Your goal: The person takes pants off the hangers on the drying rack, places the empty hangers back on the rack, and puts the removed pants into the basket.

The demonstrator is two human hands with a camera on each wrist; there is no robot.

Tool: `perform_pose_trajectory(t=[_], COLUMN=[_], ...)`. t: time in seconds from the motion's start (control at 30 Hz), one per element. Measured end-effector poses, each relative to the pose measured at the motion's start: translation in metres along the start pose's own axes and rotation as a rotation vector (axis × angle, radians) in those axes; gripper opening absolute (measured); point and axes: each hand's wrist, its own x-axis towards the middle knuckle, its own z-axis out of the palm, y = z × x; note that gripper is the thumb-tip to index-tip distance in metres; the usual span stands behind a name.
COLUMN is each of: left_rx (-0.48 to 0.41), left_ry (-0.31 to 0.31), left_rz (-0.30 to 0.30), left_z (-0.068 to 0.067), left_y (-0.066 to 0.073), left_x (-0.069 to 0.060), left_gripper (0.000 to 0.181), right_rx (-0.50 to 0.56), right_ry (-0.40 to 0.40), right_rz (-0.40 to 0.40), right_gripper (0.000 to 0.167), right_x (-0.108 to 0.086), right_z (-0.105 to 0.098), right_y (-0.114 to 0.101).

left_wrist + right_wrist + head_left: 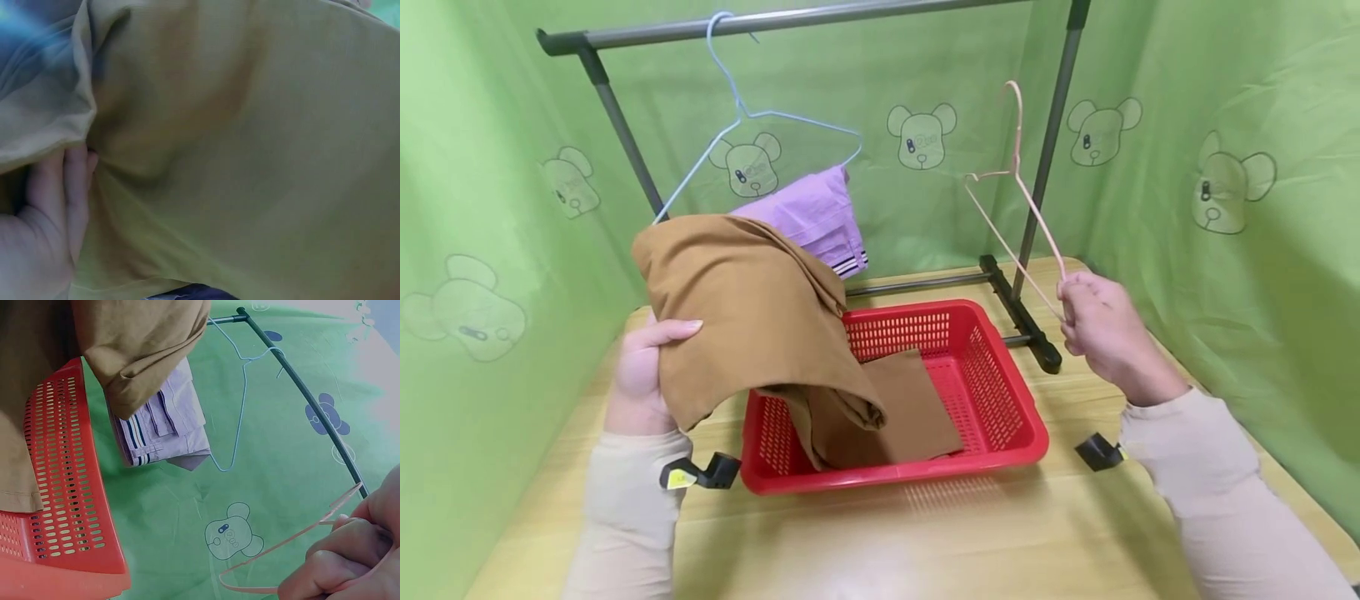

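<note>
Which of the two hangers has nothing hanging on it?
The pink hanger, gripped by the right hand; the blue hanger on the rail carries purple cloth.

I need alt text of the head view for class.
A person's left hand holds brown cloth partly over a red perforated plastic basket; the right hand grips a thin pink hanger. Lilac cloth hangs behind on a blue hanger.

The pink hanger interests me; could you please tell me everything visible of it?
The pink hanger is slim, perhaps coated wire, with a curved hook above a triangular frame. It carries no garment. The right grip holds it tilted by its near corner, hook upward and off the rail, before the rack's right post in the head view.
</note>
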Motion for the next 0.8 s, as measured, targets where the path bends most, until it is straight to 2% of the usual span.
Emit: perform_pose_trajectory(t=[0.17, 0.4, 0.7, 0.8], left_rx=[0.041, 0.316, 0.52, 0.593], left_ry=[0.0, 0.02, 0.112, 0.113], left_rz=[0.005, 0.029, -0.056, -0.081], left_z=[0.001, 0.005, 0.01, 0.01], left_y=[0.001, 0.006, 0.021, 0.029], left_x=[-0.001, 0.001, -0.001, -0.004], left_gripper=[0.052, 0.073, 0.08, 0.08], right_rx=[0.005, 0.002, 0.022, 0.024], right_ry=[-0.011, -0.014, -0.007, -0.007], right_rz=[-0.02, -0.018, -0.002, -0.002], right_gripper=[0.021, 0.022, 0.02, 0.02], right_x=[0.0, 0.0, 0.001, 0.001], right_z=[0.001, 0.001, -0.002, -0.002], right_y=[0.002, 0.005, 0.008, 0.008])
